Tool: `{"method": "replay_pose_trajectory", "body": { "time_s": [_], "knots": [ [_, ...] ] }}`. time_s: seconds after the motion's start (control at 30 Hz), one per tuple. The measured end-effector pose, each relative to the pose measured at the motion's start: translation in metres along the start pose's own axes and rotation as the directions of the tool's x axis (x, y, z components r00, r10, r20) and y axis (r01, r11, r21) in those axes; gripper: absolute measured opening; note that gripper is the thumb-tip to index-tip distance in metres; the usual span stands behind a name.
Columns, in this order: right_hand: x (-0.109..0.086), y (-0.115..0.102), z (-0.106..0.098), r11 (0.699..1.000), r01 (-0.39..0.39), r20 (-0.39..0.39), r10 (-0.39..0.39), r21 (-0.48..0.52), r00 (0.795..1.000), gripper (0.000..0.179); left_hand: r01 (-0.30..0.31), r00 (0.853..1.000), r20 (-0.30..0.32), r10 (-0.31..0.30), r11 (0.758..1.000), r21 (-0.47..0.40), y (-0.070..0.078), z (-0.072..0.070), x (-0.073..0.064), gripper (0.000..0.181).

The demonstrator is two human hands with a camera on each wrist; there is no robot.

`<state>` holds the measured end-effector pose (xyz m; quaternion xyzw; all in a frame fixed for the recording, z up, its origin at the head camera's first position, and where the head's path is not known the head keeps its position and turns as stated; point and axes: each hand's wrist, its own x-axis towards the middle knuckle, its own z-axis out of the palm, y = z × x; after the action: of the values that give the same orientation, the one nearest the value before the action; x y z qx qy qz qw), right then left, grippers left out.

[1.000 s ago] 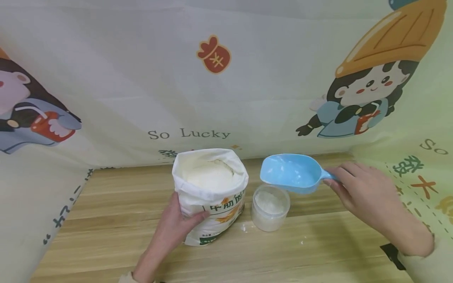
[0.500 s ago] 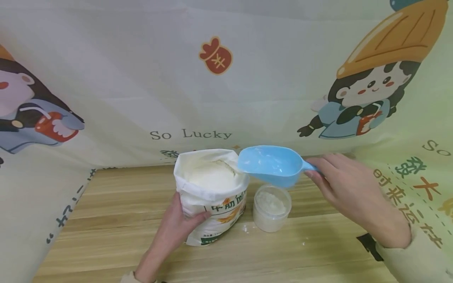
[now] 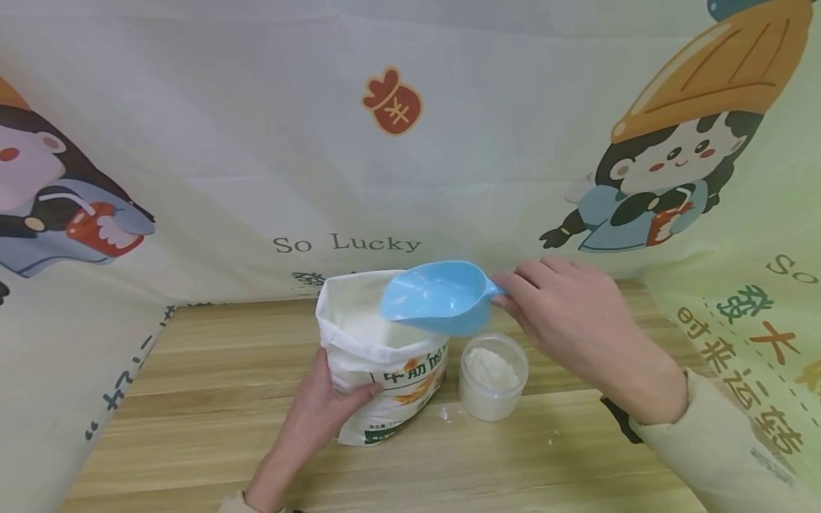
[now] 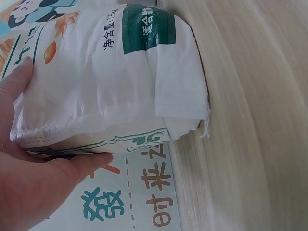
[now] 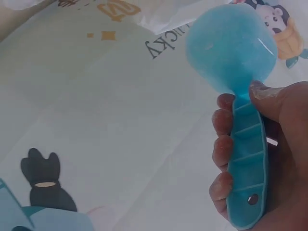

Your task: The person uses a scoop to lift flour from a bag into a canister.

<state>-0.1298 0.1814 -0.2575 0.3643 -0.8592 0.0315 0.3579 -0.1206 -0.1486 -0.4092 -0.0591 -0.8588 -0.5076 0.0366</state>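
A white flour bag (image 3: 359, 399) stands on the table, its top rolled down and pale powder (image 3: 359, 320) showing inside. My left hand (image 3: 323, 399) grips the bag's left side, thumb across its front; in the left wrist view the fingers lie along the bag's lower part (image 4: 96, 82). My right hand (image 3: 564, 306) holds a blue scoop (image 3: 439, 292) by its ribbed handle (image 5: 248, 159), fingers curled round it. The scoop's bowl overlaps the right side of the bag's mouth and looks nearly bare inside. Some white powder clings to my right thumb (image 5: 264, 91).
Just right of the bag stands a clear round jar (image 3: 492, 406) filled with white powder. Small white specks dot the wooden table (image 3: 449, 477). A printed cloth (image 3: 256, 142) hangs behind and along both sides.
My right hand has moved left with the scoop, from above the jar to over the bag's mouth. The left hand keeps its grip on the bag.
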Motion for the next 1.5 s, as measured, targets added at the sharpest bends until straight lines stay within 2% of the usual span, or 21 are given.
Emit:
{"method": "replay_pose_trajectory", "body": {
  "time_s": [0.13,0.33,0.53,0.67,0.83,0.97,1.1,1.2,1.4,1.5],
  "knots": [
    [0.011,-0.006,0.0,0.999,0.007,0.094,-0.003,-0.044,0.996,0.019,0.002,1.0,-0.002,-0.002,1.0,0.0,0.0,0.0,0.0,0.084],
    [0.023,-0.011,-0.001,0.993,0.039,0.187,-0.018,-0.107,0.982,0.02,0.003,1.0,0.003,-0.003,1.0,-0.009,0.001,0.001,0.0,0.083],
    [0.035,-0.02,0.001,0.978,0.085,0.313,-0.021,-0.192,0.949,0.022,0.004,1.0,-0.015,-0.004,1.0,0.003,0.0,0.001,0.0,0.083],
    [0.041,-0.027,0.005,0.967,0.135,0.315,-0.062,-0.216,0.947,0.023,0.001,1.0,-0.022,0.0,1.0,0.018,-0.001,0.001,0.0,0.083],
    [0.048,-0.035,0.006,0.968,0.141,0.323,-0.067,-0.21,0.944,0.024,-0.002,1.0,-0.021,0.002,1.0,0.02,-0.002,0.001,0.001,0.085],
    [0.052,-0.04,0.006,0.964,0.153,0.322,-0.077,-0.218,0.944,0.014,-0.003,1.0,-0.022,0.004,1.0,0.021,-0.002,0.001,0.0,0.086],
    [0.054,-0.044,0.009,0.954,0.171,0.302,-0.093,-0.244,0.949,0.022,-0.005,1.0,-0.029,0.006,1.0,0.025,-0.002,0.001,0.0,0.087],
    [0.056,-0.048,0.012,0.949,0.167,0.323,-0.075,-0.267,0.943,0.022,-0.01,0.999,-0.033,0.011,1.0,0.028,-0.003,0.001,0.001,0.087],
    [0.063,-0.059,0.019,0.941,0.151,0.398,-0.019,-0.302,0.917,0.019,-0.011,1.0,-0.023,0.011,1.0,0.016,-0.004,0.001,0.001,0.087],
    [0.064,-0.062,0.023,0.94,0.152,0.391,-0.022,-0.305,0.92,0.02,-0.022,1.0,-0.017,0.022,1.0,0.009,-0.004,0.0,0.001,0.086]
  ]
}}
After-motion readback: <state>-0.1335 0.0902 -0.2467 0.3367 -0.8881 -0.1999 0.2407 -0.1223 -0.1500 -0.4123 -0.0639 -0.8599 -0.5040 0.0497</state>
